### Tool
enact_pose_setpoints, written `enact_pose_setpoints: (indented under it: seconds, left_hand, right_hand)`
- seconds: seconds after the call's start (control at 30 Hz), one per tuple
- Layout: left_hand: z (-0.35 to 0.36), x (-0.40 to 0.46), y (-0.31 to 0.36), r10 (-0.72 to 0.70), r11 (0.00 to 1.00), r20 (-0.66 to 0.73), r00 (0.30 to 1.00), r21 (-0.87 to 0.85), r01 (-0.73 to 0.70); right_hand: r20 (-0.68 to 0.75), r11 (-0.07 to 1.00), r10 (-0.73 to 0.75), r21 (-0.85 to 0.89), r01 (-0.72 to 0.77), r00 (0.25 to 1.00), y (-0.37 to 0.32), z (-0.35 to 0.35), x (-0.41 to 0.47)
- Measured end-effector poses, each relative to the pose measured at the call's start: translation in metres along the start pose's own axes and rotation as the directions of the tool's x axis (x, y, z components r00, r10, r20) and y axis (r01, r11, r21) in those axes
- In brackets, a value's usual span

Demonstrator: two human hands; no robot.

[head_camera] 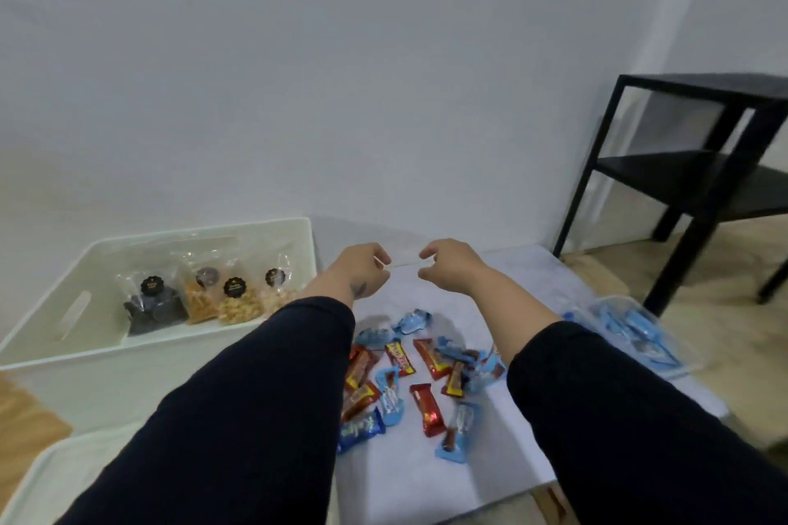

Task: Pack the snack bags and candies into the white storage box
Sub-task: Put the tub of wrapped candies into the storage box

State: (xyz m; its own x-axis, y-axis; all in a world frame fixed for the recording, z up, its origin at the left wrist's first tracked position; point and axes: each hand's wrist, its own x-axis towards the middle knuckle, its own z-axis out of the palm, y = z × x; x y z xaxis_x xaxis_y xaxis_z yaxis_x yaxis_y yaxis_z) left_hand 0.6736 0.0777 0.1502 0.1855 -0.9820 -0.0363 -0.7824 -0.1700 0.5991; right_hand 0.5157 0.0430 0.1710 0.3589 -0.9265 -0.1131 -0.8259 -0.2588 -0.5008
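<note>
The white storage box stands at the left against the wall. Several clear snack bags with black labels stand inside it. Red and blue wrapped candies lie scattered on the white surface under my forearms. My left hand and my right hand are raised above the far part of the surface, fingers curled. Each pinches one end of a faint, clear plastic bag stretched between them.
A clear bag of blue candies lies at the right edge of the white surface. A black two-tier side table stands at the right on the wooden floor. Another white tray rim shows at the lower left.
</note>
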Motion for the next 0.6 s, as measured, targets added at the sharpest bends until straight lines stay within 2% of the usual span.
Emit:
enact_pose_setpoints:
  seconds: [0.23, 0.47, 0.6]
  left_hand:
    - [0.119, -0.015, 0.090, -0.048, 0.989, 0.034, 0.998, -0.135, 0.052]
    - [0.227, -0.031, 0.138, -0.173, 0.947, 0.100, 0.980, -0.256, 0.194]
    - [0.266, -0.032, 0.149, -0.222, 0.932, 0.123, 0.967, -0.266, 0.248]
  right_hand:
    - [0.052, 0.993, 0.087, -0.081, -0.083, 0.995, 0.148, -0.043, -0.042]
    - [0.065, 0.979, 0.201, -0.042, -0.199, 0.977, 0.266, -0.062, -0.074]
    - [-0.005, 0.960, 0.278, 0.016, -0.278, 0.961, 0.323, -0.063, -0.080]
